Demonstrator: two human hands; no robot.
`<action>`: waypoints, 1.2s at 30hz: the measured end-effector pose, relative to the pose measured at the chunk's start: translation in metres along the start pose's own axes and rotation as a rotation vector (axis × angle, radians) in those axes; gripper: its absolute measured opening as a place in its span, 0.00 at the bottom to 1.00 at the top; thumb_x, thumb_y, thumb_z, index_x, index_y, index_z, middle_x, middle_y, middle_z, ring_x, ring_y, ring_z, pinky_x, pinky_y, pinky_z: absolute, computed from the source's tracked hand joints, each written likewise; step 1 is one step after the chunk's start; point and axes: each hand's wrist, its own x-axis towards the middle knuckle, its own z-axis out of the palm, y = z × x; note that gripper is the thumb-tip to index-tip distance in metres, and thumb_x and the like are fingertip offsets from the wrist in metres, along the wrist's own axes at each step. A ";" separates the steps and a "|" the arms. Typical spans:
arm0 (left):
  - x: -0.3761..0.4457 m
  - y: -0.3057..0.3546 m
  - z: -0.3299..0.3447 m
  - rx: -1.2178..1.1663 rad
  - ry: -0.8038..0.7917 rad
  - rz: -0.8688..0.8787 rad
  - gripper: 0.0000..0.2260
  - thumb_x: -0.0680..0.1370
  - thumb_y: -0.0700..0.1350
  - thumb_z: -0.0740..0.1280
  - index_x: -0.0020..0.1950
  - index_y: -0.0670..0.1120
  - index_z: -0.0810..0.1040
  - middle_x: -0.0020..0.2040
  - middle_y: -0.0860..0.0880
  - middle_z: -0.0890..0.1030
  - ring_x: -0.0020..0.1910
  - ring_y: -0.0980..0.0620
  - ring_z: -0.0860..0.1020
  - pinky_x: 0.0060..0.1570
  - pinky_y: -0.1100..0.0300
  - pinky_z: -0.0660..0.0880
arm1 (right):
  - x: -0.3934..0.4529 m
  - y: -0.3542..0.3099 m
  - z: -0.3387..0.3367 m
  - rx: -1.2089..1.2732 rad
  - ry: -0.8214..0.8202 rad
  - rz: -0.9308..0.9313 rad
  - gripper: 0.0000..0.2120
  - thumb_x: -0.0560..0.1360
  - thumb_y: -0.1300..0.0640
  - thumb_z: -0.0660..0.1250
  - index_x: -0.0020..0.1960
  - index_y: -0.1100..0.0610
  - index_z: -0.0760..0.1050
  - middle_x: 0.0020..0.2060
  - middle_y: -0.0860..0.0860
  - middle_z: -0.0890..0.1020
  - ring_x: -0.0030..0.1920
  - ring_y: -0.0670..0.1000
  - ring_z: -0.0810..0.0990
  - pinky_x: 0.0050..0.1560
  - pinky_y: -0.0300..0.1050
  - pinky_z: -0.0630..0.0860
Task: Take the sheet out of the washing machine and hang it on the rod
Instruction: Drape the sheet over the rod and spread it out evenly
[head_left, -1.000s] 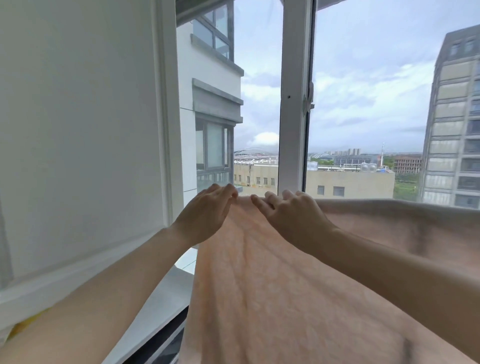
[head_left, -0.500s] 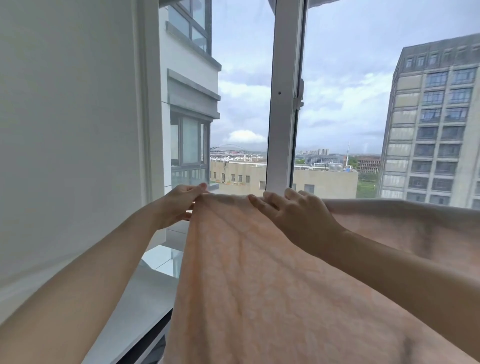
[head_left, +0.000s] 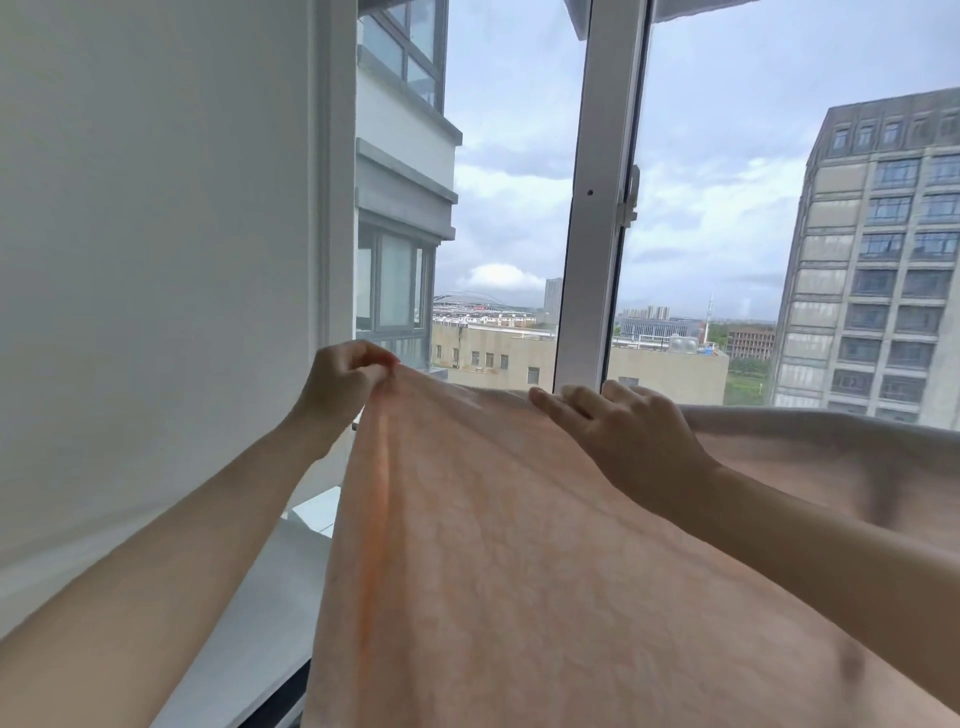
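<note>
A pale peach sheet hangs draped in front of me, its top fold running left to right at hand height; the rod under it is hidden by the cloth. My left hand pinches the sheet's upper left corner between thumb and curled fingers. My right hand lies flat on the top fold near the middle, fingers straight and pointing left. The sheet stretches on to the right past my right forearm. The washing machine is out of view.
A white wall fills the left. A white window frame post stands behind the sheet, with glass and city buildings beyond. A white sill runs below my left arm.
My left hand has slid left along the top edge, from beside my right hand to the sheet's corner, spreading the cloth wider. My right hand has stayed on the fold.
</note>
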 end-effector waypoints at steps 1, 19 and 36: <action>-0.005 0.002 -0.003 -0.049 -0.046 -0.034 0.09 0.77 0.33 0.63 0.44 0.42 0.82 0.39 0.44 0.81 0.37 0.49 0.79 0.43 0.57 0.79 | 0.000 -0.001 0.001 -0.004 -0.004 0.012 0.30 0.68 0.68 0.67 0.69 0.53 0.72 0.45 0.51 0.81 0.31 0.55 0.77 0.28 0.46 0.75; -0.002 -0.028 0.033 0.160 -0.097 0.017 0.07 0.79 0.39 0.65 0.48 0.41 0.83 0.43 0.42 0.83 0.42 0.49 0.80 0.44 0.56 0.80 | 0.012 -0.007 -0.021 0.157 -0.139 0.245 0.18 0.82 0.45 0.51 0.58 0.48 0.77 0.40 0.46 0.82 0.35 0.54 0.82 0.33 0.44 0.75; -0.035 -0.026 0.029 0.028 -0.236 -0.009 0.11 0.82 0.46 0.63 0.59 0.43 0.79 0.56 0.47 0.82 0.31 0.45 0.83 0.34 0.52 0.80 | 0.032 -0.010 -0.037 0.340 -0.127 0.302 0.12 0.80 0.51 0.60 0.45 0.54 0.80 0.38 0.47 0.83 0.41 0.54 0.79 0.48 0.52 0.75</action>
